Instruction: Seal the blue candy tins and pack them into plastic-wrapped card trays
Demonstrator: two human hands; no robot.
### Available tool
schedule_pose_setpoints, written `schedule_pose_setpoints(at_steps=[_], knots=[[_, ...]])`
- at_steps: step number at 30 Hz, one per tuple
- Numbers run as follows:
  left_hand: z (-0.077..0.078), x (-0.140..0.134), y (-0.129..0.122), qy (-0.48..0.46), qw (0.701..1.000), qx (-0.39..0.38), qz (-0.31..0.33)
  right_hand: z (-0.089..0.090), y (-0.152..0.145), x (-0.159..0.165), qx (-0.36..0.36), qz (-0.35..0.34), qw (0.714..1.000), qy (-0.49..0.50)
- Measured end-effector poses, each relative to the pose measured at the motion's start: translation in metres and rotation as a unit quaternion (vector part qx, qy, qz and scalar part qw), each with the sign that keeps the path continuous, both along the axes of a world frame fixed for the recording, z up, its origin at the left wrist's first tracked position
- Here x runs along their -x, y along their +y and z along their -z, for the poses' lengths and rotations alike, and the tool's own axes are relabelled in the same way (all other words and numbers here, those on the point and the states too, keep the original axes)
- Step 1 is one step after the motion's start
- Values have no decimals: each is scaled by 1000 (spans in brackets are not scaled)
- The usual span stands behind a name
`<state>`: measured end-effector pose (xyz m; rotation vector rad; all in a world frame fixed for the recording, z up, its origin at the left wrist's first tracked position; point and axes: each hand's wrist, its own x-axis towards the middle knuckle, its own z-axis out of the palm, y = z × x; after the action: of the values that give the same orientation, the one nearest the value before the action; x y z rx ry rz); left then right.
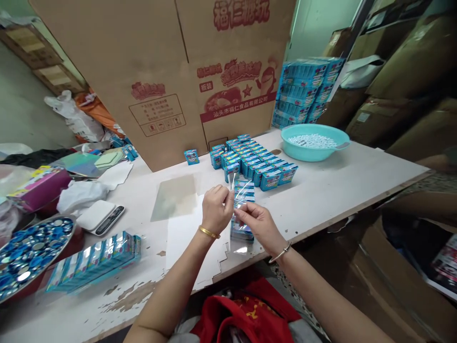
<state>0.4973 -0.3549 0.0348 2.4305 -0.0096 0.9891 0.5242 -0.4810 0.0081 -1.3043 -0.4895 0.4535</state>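
A clear plastic bag (240, 248) lies at the table's front, wrapped around a row of small blue boxes (243, 233). Its far, open end is pinched by my left hand (217, 206), with fingers closed on the film. From the right side, my right hand (260, 224) grips the same film between thumb and fingers. Beyond my hands stand several rows of blue boxes (255, 159), set close together. One lone blue box (192, 156) stands farther left, near the carton.
A large brown carton (171, 71) rises behind the table. To the right sits a turquoise basin (310, 150) of small white pieces. Leftward are a white scale (98, 214), a wrapped row of blue boxes (96, 262) and a bowl of shiny blue pieces (34, 247).
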Motion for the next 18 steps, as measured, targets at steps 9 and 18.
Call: schedule_pose_setpoints(at_steps=[9,18], knots=[[-52,-56,-73,-72,885,399,228,-89,-115,-43,-27,303,909,-284],[16,-47,-77,79,886,421,178,-31,-105,-42,375,243,737,-507]])
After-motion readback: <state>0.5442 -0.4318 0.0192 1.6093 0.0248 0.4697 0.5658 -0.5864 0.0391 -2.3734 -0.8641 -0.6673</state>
